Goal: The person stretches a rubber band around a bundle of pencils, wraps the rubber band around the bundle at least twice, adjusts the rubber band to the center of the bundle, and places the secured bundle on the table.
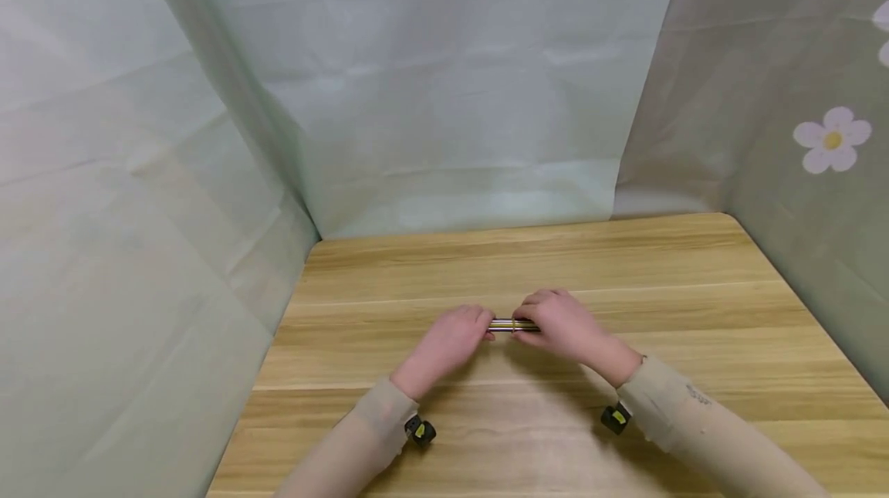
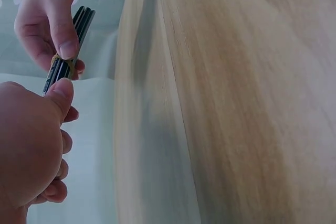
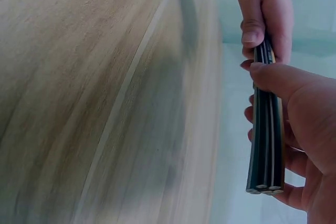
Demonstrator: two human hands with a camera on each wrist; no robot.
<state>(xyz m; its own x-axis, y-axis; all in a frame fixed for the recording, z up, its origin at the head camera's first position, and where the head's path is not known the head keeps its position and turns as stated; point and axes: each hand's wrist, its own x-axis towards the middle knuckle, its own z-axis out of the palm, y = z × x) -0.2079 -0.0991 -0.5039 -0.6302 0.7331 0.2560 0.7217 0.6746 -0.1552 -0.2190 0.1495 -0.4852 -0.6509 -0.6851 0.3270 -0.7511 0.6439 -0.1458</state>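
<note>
A bundle of dark pencils [image 1: 501, 325] is held level above the table between both hands. My left hand [image 1: 454, 337] grips one end, its thumb pressed along the bundle in the left wrist view. Around the other part curl the fingers of my right hand [image 1: 561, 323]. A tan rubber band [image 2: 64, 60] circles the pencils by the right thumb and fingertips. In the right wrist view, the flat ends of several pencils [image 3: 266, 150] stick out below the right palm. The left hand hides the far end of the bundle.
Beneath the hands lies a wood-grain table [image 1: 528, 444] with rounded back corners. Pale cloth [image 1: 458, 112] hangs behind it and at both sides, with a white flower print [image 1: 832, 140] on the right. Each sleeved wrist carries a small black camera [image 1: 420, 431].
</note>
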